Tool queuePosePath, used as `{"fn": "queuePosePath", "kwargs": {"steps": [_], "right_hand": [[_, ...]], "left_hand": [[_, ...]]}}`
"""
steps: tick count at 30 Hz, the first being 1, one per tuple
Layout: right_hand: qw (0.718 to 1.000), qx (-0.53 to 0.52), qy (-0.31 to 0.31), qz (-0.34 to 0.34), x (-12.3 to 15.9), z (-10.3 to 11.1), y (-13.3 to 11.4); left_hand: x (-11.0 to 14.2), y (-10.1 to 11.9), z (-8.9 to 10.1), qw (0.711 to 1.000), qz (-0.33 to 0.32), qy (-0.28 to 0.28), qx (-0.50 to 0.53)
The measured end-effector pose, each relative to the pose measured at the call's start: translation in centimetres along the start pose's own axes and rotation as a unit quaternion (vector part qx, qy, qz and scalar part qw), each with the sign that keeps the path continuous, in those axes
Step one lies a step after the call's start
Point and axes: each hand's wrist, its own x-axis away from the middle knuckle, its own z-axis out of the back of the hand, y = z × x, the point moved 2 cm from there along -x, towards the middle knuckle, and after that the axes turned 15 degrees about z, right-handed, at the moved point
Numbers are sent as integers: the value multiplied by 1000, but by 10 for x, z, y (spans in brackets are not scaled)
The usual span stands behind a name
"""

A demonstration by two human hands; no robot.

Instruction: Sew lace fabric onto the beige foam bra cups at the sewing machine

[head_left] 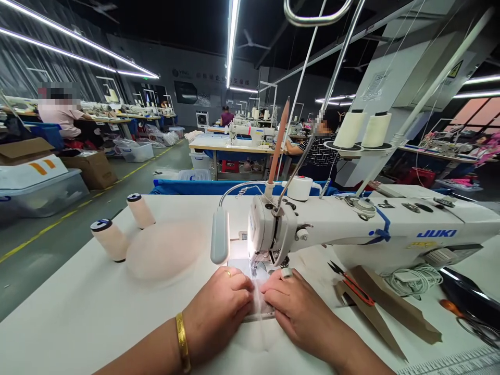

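A white sewing machine (320,216) stands in front of me, its lamp (220,237) lighting the needle area (254,266). Just before the needle, a thin sheer pale fabric (259,312) runs toward me over the machine bed. My left hand (221,312), with a gold bracelet at the wrist, pinches the fabric from the left, fingers curled. From the right, my right hand (299,310) grips it with bent fingers, a pale band around one finger. The fingertips partly hide the fabric between them.
Left on the table are two peach thread cones (109,239) and a rounded sheer pale piece (167,252). At right lie red-handled thread snips (353,285), brown paper pieces (394,302), a coiled cable (414,279) and a clear ruler (457,362). Other people sit at machines beyond.
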Motion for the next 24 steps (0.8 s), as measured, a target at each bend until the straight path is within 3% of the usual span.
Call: {"fn": "queuePosePath", "kwargs": {"steps": [14, 24], "right_hand": [[999, 13, -36, -20, 1, -1, -1], [999, 19, -20, -36, -2, -8, 4]], "left_hand": [[2, 6, -2, 1000, -19, 22, 0], [-3, -2, -3, 999, -10, 40, -17]]}}
